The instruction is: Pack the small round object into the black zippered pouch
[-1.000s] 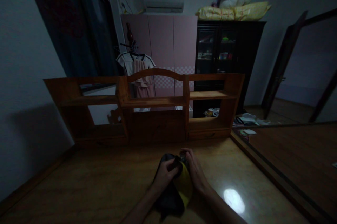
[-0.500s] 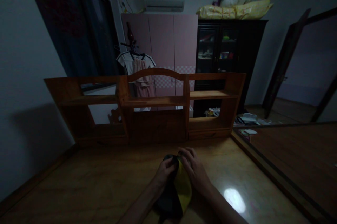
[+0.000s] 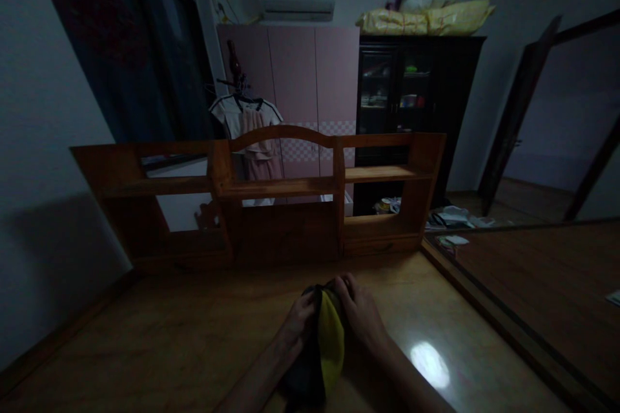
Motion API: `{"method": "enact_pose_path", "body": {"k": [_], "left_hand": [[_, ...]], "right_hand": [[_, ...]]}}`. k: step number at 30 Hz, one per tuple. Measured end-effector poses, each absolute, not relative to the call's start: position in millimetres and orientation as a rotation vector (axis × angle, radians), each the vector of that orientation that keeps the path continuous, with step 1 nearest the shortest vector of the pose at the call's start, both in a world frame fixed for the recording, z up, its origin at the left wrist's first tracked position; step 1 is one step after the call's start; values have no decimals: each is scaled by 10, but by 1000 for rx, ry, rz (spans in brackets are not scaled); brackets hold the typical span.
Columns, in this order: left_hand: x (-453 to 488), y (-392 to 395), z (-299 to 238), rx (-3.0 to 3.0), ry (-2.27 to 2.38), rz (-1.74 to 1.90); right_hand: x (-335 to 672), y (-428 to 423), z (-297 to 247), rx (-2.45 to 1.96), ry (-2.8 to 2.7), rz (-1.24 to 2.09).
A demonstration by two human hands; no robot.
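A soft black and yellow cloth item [image 3: 332, 338], perhaps a pouch or a cap, is held upright just over the desk in the lower middle. I cannot make out its exact kind in the dim light. On its dark left side my left hand [image 3: 299, 324] is closed, gripping near the top edge. My right hand [image 3: 359, 311] pinches the top right edge with bent fingers. The fingertips of both hands are partly hidden by the cloth and the shadow. Between the hands, the yellow panel bulges toward the right.
Beneath the hands lies a wooden desktop [image 3: 194, 329] with a bright light reflection at right. A wooden shelf unit [image 3: 283, 190] stands along its back edge. Farther off are a pink wardrobe [image 3: 293, 77], a dark cabinet [image 3: 445, 90] and hanging clothes [image 3: 242, 116].
My right hand's fingers have curled in more tightly at the top edge. The cloth item has turned and narrowed, its yellow panel moving a little left. The whole view has shifted slightly.
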State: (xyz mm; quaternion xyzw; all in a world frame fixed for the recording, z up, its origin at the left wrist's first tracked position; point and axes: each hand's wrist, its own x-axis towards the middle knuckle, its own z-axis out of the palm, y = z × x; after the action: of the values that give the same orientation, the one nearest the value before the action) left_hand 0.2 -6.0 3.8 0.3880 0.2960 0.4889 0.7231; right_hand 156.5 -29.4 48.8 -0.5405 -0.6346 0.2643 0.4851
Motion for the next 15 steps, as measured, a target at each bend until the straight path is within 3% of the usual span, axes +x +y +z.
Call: {"method": "enact_pose_path", "body": {"k": [5,10,15], "left_hand": [[8,-50,47,984,639,1104],[-27,-16,29,1174,666,1116],[-66,-5,64,1298,738,1120]], "right_hand": [[1549,-274,482,-1247,-1427,846],[1546,-154,396,-1065,-1154,1369],[1544,-114,341,-1087,-1109,1310]]}}
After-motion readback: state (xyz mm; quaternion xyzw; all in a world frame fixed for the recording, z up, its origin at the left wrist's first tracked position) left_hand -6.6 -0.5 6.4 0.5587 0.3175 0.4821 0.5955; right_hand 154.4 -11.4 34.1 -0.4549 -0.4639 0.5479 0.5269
